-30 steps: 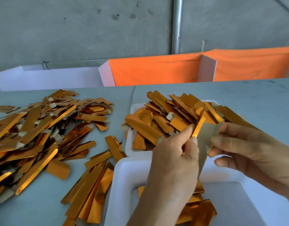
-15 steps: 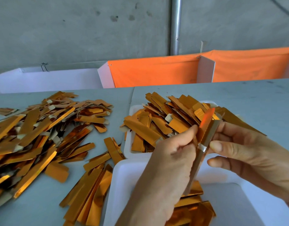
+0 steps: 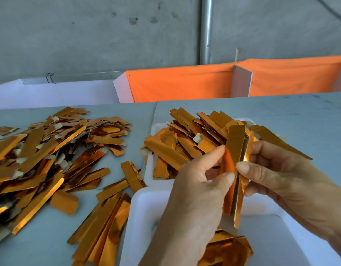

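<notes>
A long gold foil card strip (image 3: 235,148) stands nearly upright between my hands, folded lengthwise with its shiny orange faces showing. My left hand (image 3: 196,192) pinches its left flap between thumb and forefinger. My right hand (image 3: 281,175) pinches its right side with thumb in front and fingers behind. Both hands hover above a near white foam tray (image 3: 146,217) that holds a few folded gold pieces (image 3: 227,250). Behind it a second white tray (image 3: 149,171) is heaped with flat gold strips (image 3: 185,135).
A big loose pile of gold strips (image 3: 41,156) covers the grey table (image 3: 290,116) at the left, with more strips (image 3: 102,227) beside the near tray. Orange cloth panels (image 3: 181,83) and a white box (image 3: 56,93) line the table's far edge, under a concrete wall.
The strip has gone from showing its dull grey back to being folded lengthwise and held more upright. Both hands have closed in around it.
</notes>
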`<control>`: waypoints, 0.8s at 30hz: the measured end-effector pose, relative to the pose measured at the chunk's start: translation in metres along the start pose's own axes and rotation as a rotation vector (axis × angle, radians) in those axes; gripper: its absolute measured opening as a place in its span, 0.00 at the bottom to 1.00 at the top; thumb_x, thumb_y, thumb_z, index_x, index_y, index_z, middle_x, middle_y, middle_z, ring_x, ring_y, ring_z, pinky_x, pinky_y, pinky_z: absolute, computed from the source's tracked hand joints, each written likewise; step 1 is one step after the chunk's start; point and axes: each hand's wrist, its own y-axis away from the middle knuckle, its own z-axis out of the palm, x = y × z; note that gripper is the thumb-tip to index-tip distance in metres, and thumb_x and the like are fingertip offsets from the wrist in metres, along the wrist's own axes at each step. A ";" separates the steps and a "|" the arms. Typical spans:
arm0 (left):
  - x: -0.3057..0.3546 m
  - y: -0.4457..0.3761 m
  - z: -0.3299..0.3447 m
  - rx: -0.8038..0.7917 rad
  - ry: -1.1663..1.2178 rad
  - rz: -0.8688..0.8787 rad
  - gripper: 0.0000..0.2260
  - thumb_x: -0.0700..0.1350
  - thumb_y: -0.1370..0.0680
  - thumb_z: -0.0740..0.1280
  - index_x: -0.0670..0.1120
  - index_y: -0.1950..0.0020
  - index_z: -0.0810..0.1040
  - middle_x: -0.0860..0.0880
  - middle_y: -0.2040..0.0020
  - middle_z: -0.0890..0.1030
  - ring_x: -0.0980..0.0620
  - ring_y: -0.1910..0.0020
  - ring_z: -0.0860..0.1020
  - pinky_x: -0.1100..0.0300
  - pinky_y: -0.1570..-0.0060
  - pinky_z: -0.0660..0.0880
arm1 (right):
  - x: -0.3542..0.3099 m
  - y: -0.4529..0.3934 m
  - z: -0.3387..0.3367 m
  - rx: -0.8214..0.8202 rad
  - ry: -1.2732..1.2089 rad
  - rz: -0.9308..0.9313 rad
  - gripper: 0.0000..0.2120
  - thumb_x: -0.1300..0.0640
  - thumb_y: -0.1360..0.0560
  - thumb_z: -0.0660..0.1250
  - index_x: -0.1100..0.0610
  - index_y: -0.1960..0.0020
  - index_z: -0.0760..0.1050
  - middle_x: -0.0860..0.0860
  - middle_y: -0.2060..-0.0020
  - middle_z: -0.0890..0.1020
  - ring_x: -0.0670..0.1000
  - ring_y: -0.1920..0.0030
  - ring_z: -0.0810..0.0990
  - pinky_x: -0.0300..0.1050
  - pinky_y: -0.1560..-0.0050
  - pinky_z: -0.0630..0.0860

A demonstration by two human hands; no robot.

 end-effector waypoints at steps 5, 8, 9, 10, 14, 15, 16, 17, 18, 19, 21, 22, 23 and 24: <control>0.003 0.000 0.000 0.005 0.014 -0.020 0.16 0.40 0.22 0.65 0.65 0.51 0.78 0.67 0.54 0.81 0.67 0.51 0.79 0.66 0.54 0.77 | 0.001 -0.002 0.002 0.026 -0.009 0.002 0.32 0.36 0.53 0.81 0.58 0.62 0.78 0.54 0.72 0.78 0.50 0.73 0.76 0.37 0.71 0.75; 0.001 -0.001 0.000 0.022 -0.011 -0.021 0.16 0.41 0.22 0.65 0.64 0.47 0.78 0.63 0.52 0.82 0.62 0.48 0.80 0.60 0.47 0.78 | 0.000 -0.001 0.004 0.023 -0.005 -0.009 0.30 0.37 0.51 0.80 0.58 0.61 0.79 0.54 0.72 0.78 0.49 0.74 0.76 0.36 0.71 0.75; 0.001 -0.001 0.000 0.015 -0.022 -0.019 0.15 0.42 0.21 0.64 0.62 0.43 0.77 0.62 0.50 0.82 0.60 0.47 0.80 0.57 0.45 0.77 | -0.001 0.000 0.005 0.018 -0.006 -0.014 0.29 0.37 0.50 0.80 0.57 0.61 0.79 0.54 0.72 0.78 0.49 0.74 0.76 0.36 0.72 0.74; 0.001 0.000 0.000 0.003 -0.037 -0.014 0.15 0.43 0.21 0.64 0.62 0.40 0.76 0.62 0.49 0.82 0.60 0.46 0.79 0.56 0.44 0.77 | -0.001 0.000 0.006 0.019 -0.001 -0.017 0.29 0.37 0.50 0.80 0.57 0.61 0.80 0.54 0.72 0.78 0.49 0.74 0.76 0.36 0.72 0.74; 0.001 0.001 0.000 -0.043 -0.121 0.007 0.17 0.47 0.21 0.63 0.63 0.34 0.71 0.64 0.47 0.80 0.66 0.46 0.77 0.65 0.44 0.74 | 0.000 -0.001 0.007 0.047 0.025 -0.016 0.32 0.34 0.54 0.79 0.56 0.61 0.80 0.54 0.73 0.78 0.50 0.75 0.76 0.37 0.73 0.74; 0.002 0.002 0.000 -0.052 -0.145 0.007 0.17 0.48 0.20 0.63 0.64 0.34 0.70 0.64 0.46 0.80 0.66 0.45 0.76 0.67 0.45 0.73 | 0.000 -0.001 0.006 0.050 0.022 -0.013 0.33 0.34 0.54 0.79 0.56 0.61 0.80 0.54 0.73 0.78 0.50 0.75 0.76 0.37 0.73 0.74; 0.002 0.002 0.000 -0.063 -0.168 0.007 0.17 0.48 0.20 0.62 0.65 0.34 0.69 0.64 0.46 0.79 0.66 0.45 0.76 0.69 0.47 0.72 | 0.000 0.000 0.006 0.051 0.021 -0.008 0.34 0.33 0.55 0.79 0.57 0.60 0.80 0.55 0.73 0.78 0.50 0.75 0.76 0.37 0.73 0.75; 0.003 0.002 0.001 -0.075 -0.189 0.008 0.16 0.49 0.19 0.60 0.67 0.36 0.70 0.62 0.46 0.79 0.65 0.46 0.76 0.70 0.49 0.73 | 0.000 0.000 0.006 0.051 0.021 -0.003 0.35 0.33 0.55 0.79 0.57 0.59 0.80 0.56 0.72 0.78 0.51 0.75 0.76 0.37 0.72 0.75; 0.004 0.002 0.001 -0.088 -0.208 0.008 0.15 0.49 0.19 0.58 0.69 0.38 0.71 0.60 0.47 0.79 0.64 0.48 0.77 0.71 0.51 0.73 | 0.000 0.000 0.006 0.050 0.022 0.003 0.35 0.34 0.56 0.79 0.57 0.59 0.80 0.56 0.72 0.79 0.51 0.75 0.76 0.37 0.73 0.74; 0.004 0.003 0.002 -0.104 -0.226 0.007 0.14 0.50 0.18 0.57 0.70 0.40 0.71 0.58 0.47 0.79 0.62 0.49 0.77 0.71 0.53 0.74 | 0.000 0.000 0.006 0.048 0.021 0.008 0.35 0.34 0.56 0.79 0.57 0.58 0.80 0.56 0.71 0.79 0.51 0.75 0.76 0.37 0.73 0.74; 0.004 0.003 0.003 -0.125 -0.252 0.000 0.15 0.50 0.18 0.56 0.70 0.37 0.69 0.56 0.47 0.78 0.60 0.51 0.77 0.70 0.55 0.74 | -0.001 0.000 0.007 0.050 0.019 0.009 0.35 0.34 0.56 0.79 0.56 0.58 0.80 0.56 0.71 0.79 0.51 0.75 0.76 0.37 0.74 0.74; 0.005 0.003 0.003 -0.121 -0.256 -0.004 0.16 0.50 0.18 0.56 0.69 0.35 0.67 0.57 0.46 0.77 0.60 0.51 0.77 0.70 0.55 0.73 | -0.002 0.000 0.007 0.057 0.022 0.009 0.35 0.34 0.56 0.79 0.56 0.58 0.80 0.56 0.71 0.79 0.51 0.75 0.76 0.37 0.74 0.74; 0.004 0.002 0.003 -0.115 -0.252 -0.009 0.16 0.50 0.18 0.56 0.69 0.34 0.67 0.57 0.44 0.77 0.60 0.49 0.76 0.70 0.53 0.73 | -0.001 0.000 0.007 0.067 0.029 0.009 0.36 0.33 0.55 0.79 0.57 0.58 0.80 0.56 0.72 0.78 0.51 0.75 0.76 0.37 0.74 0.74; 0.003 0.001 0.002 -0.110 -0.239 -0.014 0.17 0.50 0.18 0.57 0.67 0.32 0.66 0.58 0.43 0.76 0.60 0.47 0.76 0.69 0.50 0.74 | -0.001 0.000 0.007 0.079 0.038 0.009 0.37 0.33 0.55 0.79 0.58 0.57 0.79 0.57 0.72 0.78 0.52 0.75 0.76 0.37 0.74 0.74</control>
